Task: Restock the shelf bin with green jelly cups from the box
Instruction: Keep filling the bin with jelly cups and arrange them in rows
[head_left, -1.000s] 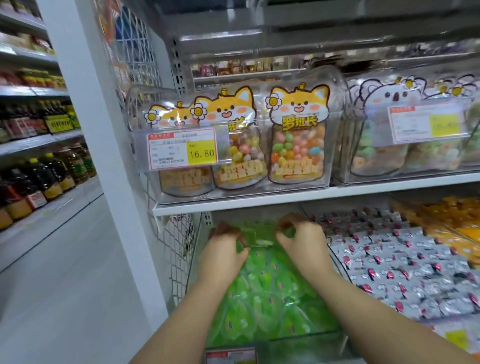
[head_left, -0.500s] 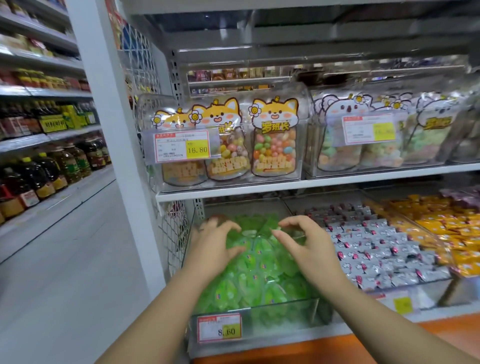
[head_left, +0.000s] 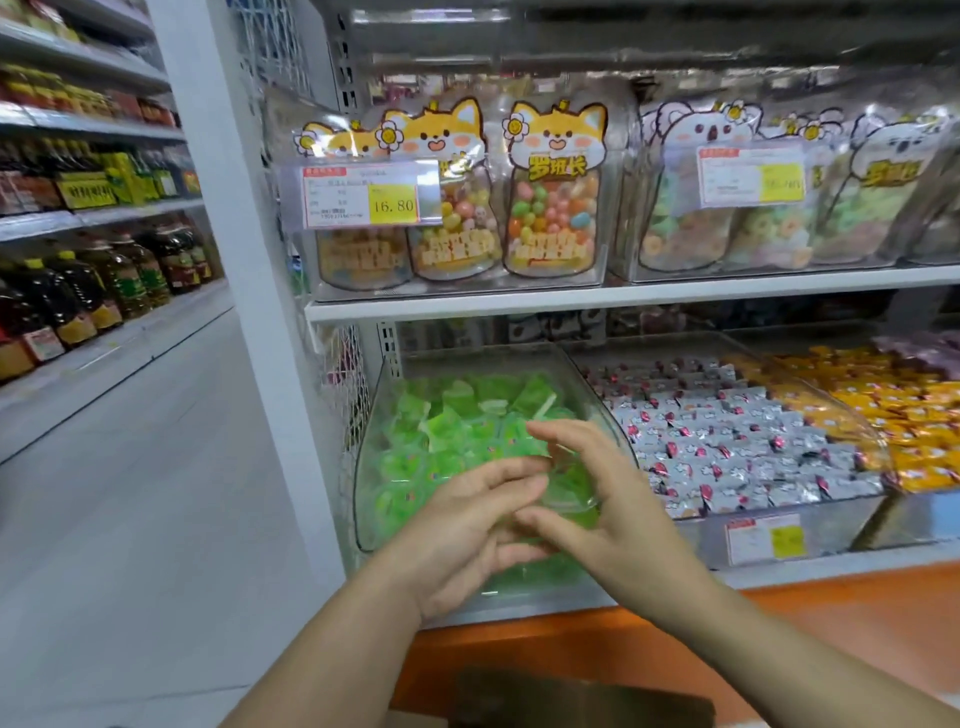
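Green jelly cups (head_left: 457, 415) lie heaped in the clear shelf bin (head_left: 441, 364), with the pile below the rim at the back. The front is partly hidden by the hands. Left hand (head_left: 467, 535) and right hand (head_left: 602, 509) hover just in front of the bin's front wall. Fingers are spread apart and hold nothing, and the fingertips of the two hands nearly meet.

Step looks like the gap between loads, with both hands free. Next move likely calls for dropping both hands to the cardboard box (head_left: 582, 696). Its flap shows at the bottom edge, below the hands; contents not visible. The bin probably takes more.

Edges to mind:
- Upper shelf board (head_left: 623, 299) caps the headroom over the back of the bin.
- The bin's curved clear side wall parts it from the silver-wrapped sweets (head_left: 727, 447) just beside it on the right.
- Wire mesh panel (head_left: 348, 374) and white post (head_left: 234, 260) close off the left.

Open room is straight back toward the body, over the orange base panel (head_left: 805, 613).
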